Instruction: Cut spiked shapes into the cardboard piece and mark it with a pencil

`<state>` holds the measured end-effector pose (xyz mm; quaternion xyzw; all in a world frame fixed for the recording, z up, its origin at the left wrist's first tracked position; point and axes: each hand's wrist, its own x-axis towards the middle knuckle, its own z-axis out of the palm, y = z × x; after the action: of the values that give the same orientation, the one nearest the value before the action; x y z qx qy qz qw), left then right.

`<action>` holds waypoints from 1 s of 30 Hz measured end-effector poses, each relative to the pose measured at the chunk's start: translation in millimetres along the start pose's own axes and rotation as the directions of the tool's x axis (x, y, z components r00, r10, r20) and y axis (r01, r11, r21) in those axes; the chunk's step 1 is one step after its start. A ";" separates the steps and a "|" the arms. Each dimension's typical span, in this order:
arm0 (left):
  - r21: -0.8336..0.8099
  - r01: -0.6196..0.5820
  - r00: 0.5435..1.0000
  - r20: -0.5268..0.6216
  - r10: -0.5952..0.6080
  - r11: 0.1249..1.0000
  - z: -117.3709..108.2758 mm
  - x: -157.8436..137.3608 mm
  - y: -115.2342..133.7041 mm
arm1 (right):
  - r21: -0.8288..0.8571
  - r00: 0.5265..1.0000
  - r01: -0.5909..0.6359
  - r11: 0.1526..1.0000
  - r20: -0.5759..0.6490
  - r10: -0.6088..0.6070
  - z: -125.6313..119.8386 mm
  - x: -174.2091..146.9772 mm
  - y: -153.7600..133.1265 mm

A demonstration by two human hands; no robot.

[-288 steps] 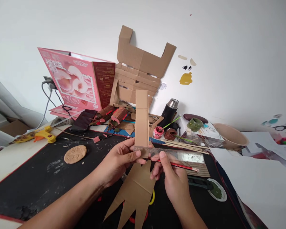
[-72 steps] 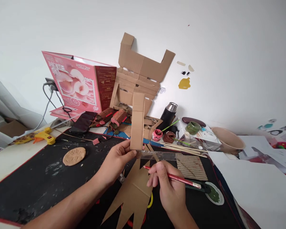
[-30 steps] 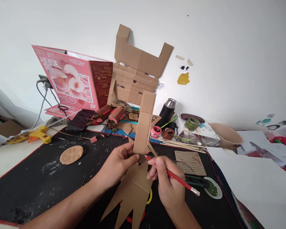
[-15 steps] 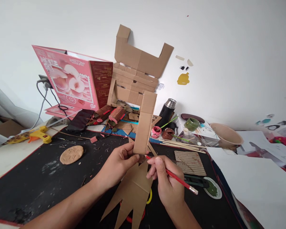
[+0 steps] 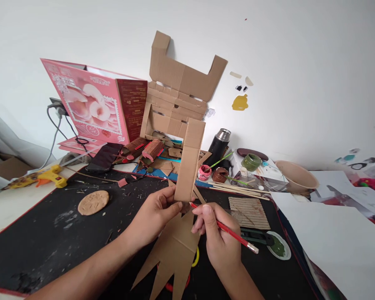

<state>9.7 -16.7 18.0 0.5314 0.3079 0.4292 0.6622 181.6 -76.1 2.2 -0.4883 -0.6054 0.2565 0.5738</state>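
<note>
My left hand (image 5: 159,212) is closed on the lower end of an upright cardboard strip (image 5: 190,162), thumb in front. A red pencil (image 5: 234,234) with a white eraser end sits in the closed fingers of my right hand (image 5: 220,231). Its tip points at the strip's lower right corner; whether it touches, I cannot tell. Below both hands lies a cardboard piece (image 5: 176,246) cut into long points. Red and yellow loops (image 5: 196,256) show partly from under it.
A black mat (image 5: 59,246) covers the table, with a round clay disc (image 5: 93,203) on it. At left lies a yellow glue gun (image 5: 54,176). Paint jars (image 5: 220,175), a black flask (image 5: 218,146) and a pink box (image 5: 93,106) stand behind. A green utility knife (image 5: 254,236) lies at right.
Almost nothing differs. Both hands keep their grip on the strip and the pencil, and the whole view has shifted very slightly.
</note>
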 end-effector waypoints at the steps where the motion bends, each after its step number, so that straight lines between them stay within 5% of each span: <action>1: 0.000 0.003 1.000 -0.001 -0.003 1.000 0.0 0.0 0.0 | 0.001 1.000 0.000 1.000 0.003 0.000 0.0 0.0 0.0; 30: -0.018 0.003 1.000 0.016 -0.003 1.000 -1.0 0.5 -3.2 | -0.007 1.000 0.023 1.000 0.007 -0.023 -0.1 -1.4 0.3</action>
<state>9.8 -16.0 14.7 0.5285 0.2993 0.4267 0.6701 181.5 -77.2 1.3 -0.4825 -0.6139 0.2494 0.5728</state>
